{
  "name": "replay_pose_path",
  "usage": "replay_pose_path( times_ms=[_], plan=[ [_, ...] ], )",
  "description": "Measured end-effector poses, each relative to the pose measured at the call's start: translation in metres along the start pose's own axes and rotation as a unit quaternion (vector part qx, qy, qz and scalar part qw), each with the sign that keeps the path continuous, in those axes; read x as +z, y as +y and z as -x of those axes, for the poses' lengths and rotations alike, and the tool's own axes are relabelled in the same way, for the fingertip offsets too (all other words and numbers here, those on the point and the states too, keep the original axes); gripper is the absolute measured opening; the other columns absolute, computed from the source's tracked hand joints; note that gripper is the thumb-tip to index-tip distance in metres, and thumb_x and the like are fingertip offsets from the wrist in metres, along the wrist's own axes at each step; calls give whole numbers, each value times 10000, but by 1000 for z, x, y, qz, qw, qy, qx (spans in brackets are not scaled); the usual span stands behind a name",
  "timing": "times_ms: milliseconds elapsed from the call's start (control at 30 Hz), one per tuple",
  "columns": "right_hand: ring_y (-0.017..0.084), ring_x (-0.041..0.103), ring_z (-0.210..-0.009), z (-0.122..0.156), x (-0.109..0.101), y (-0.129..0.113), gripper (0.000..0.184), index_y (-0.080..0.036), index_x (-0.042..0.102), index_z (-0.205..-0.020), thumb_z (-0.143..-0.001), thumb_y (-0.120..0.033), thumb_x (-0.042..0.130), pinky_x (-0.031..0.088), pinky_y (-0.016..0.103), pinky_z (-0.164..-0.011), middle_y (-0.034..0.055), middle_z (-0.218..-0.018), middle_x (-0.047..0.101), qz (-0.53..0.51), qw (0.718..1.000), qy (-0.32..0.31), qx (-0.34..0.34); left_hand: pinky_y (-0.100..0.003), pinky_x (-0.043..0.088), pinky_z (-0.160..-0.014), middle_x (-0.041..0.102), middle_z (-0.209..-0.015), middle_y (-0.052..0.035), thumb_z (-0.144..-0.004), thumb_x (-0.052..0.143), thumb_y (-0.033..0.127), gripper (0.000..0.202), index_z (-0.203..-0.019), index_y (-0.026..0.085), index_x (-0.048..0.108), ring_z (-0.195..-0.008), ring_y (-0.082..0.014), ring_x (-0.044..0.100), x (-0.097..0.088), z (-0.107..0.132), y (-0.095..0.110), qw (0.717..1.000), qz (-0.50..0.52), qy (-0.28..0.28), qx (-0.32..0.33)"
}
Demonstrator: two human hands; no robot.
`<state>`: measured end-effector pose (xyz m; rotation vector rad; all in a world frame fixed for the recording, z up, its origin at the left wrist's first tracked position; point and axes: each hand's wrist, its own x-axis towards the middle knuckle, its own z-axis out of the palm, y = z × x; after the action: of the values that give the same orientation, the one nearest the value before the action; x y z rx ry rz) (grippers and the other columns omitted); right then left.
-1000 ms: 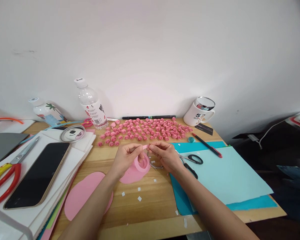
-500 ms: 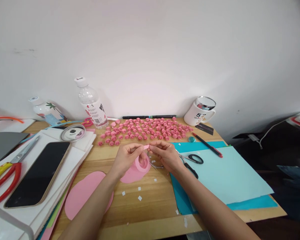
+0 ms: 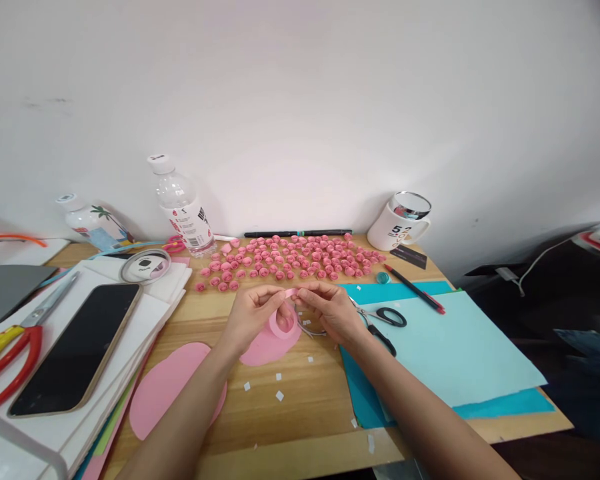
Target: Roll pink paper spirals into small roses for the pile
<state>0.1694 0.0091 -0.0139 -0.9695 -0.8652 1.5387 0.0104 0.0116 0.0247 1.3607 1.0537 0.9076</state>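
Between my two hands runs a pink paper strip, its free part curling down in a loop. My left hand pinches the strip from the left with thumb and fingers. From the right, my right hand pinches its end, and the fingertips of both hands almost meet. Under the hands lies a pink paper disc. A stack of larger pink paper circles rests by my left forearm. Just beyond my fingers, many small rolled pink paper roses cover the back of the table.
Black-handled scissors lie on light blue paper at right, near a black pen. A white mug and a plastic bottle stand behind. At left, a phone and red-yellow scissors rest on papers.
The strip's end is drawn slightly further in between my fingertips, and its hanging loop looks a little smaller. Both hands stay in nearly the same place.
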Motion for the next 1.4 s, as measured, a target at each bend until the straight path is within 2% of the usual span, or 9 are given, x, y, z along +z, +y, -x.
replay_pose_path(
  times_ms=[167,433,667,800,1000,1167,1400],
  plan=[
    [137,648,-702,-2,-2,2,192,-209,716,-802,-625,-276,752,497,276,-708,28,-750,712,3,1000,-8,-1,-206,449,-511,607,-531,-9,-786,570,306,212,-756,130,685,-490,-105,537,0,0,0,1000,-3,13,1],
    [109,612,-595,-1,-3,1,197,-194,692,-741,-581,-265,782,481,248,-622,4,-666,687,-5,1000,16,-2,-202,446,-518,615,-576,-16,-804,551,300,212,-799,129,675,-510,-99,532,-1,1,-2,1000,8,-8,7],
    [91,547,-528,-1,-3,-1,179,-191,662,-648,-573,-296,787,435,219,-530,-17,-572,624,24,999,27,-28,-227,438,-531,582,-530,1,-799,557,361,262,-824,128,675,-469,-99,518,1,3,4,999,12,-36,0],
    [102,572,-573,-1,-2,-1,177,-204,687,-679,-564,-290,791,473,232,-585,-9,-630,652,11,999,35,-24,-219,437,-539,598,-545,7,-770,597,334,224,-821,135,687,-465,-90,517,1,2,2,1000,21,-12,-9],
    [115,632,-678,-1,-1,-1,163,-205,713,-762,-619,-272,756,492,244,-702,11,-709,697,-13,1000,10,-3,-209,418,-481,613,-561,2,-779,585,333,242,-871,139,696,-446,-88,518,0,0,-1,1000,28,-1,-7],
    [103,629,-637,-1,-3,0,167,-203,710,-771,-618,-245,760,496,239,-684,8,-693,699,-24,1000,18,-7,-214,417,-481,583,-513,8,-795,565,316,255,-914,124,683,-438,-92,509,0,1,-1,999,42,-15,-10],
    [88,608,-595,-1,-2,0,189,-198,697,-766,-599,-240,776,476,215,-625,0,-669,690,-31,999,21,-3,-222,424,-494,577,-509,9,-791,563,325,233,-838,123,671,-445,-95,511,1,1,-1,999,35,-15,-9]
  ],
)
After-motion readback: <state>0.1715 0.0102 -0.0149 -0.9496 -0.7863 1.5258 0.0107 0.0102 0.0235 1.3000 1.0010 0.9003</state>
